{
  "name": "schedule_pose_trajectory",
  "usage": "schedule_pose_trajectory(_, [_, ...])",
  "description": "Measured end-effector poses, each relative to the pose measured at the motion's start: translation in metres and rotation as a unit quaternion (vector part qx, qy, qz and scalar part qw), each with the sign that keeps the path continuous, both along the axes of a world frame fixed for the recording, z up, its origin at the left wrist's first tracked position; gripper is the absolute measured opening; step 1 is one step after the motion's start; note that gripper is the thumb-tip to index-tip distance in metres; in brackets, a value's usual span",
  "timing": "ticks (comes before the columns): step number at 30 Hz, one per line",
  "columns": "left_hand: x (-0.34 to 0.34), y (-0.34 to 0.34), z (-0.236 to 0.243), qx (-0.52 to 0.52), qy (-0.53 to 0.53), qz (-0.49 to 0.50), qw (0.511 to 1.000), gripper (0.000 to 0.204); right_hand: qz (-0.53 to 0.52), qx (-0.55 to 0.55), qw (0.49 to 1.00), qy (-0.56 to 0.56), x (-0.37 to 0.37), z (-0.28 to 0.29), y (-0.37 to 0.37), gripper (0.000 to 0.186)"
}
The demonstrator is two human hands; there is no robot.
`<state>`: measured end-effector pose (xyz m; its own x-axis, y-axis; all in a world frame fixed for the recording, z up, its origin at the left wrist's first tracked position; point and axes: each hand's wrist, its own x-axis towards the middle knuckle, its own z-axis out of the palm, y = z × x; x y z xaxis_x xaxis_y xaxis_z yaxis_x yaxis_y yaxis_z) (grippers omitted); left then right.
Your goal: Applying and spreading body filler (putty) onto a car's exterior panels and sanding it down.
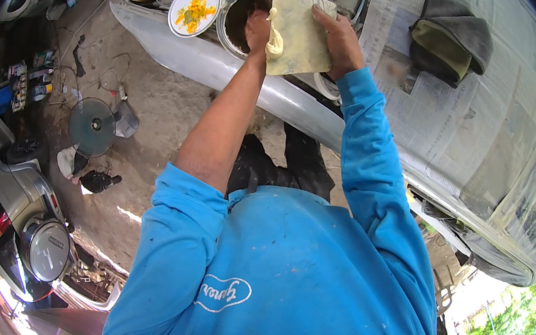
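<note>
My right hand grips the right edge of a flat, pale yellowish board, with the thumb on its upper face. A cream-coloured lump of filler paste clings to the board's left edge. To the left of it, my left hand reaches into a round metal can. Its fingers are hidden inside the can's dark interior, so what they hold does not show. Beside the can lies a round white lid bearing smears of yellow-orange paste.
Can and lid sit at a car's open engine bay, above a grey body panel. Newspaper and plastic sheeting cover the car on the right, with a dark grey cloth item on top. A fan and cables lie on the floor at left.
</note>
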<state>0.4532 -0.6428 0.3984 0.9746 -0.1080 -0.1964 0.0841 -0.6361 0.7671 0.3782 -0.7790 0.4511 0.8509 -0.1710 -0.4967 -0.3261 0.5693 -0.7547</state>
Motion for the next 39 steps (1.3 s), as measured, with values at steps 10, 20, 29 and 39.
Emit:
schedule_pose_trajectory(10, [-0.034, 0.041, 0.054, -0.001, -0.096, -0.146, 0.985, 0.037, -0.023, 0.029, 0.999, -0.019, -0.004, 0.003, 0.003, 0.036])
schedule_pose_trajectory(20, [-0.117, 0.118, 0.2, -0.099, -0.062, -0.235, 0.965, 0.053, -0.08, 0.276, 0.958, 0.013, -0.071, 0.031, 0.029, 0.042])
schedule_pose_trajectory(29, [-0.14, 0.193, 0.215, 0.021, -0.27, -0.34, 0.901, 0.054, 0.009, 0.349, 0.936, -0.057, -0.078, 0.083, 0.112, 0.042])
schedule_pose_trajectory(39, [-0.164, 0.323, 0.252, 0.108, -0.3, -0.366, 0.874, 0.049, -0.008, 0.334, 0.94, -0.073, -0.096, 0.103, 0.224, 0.04])
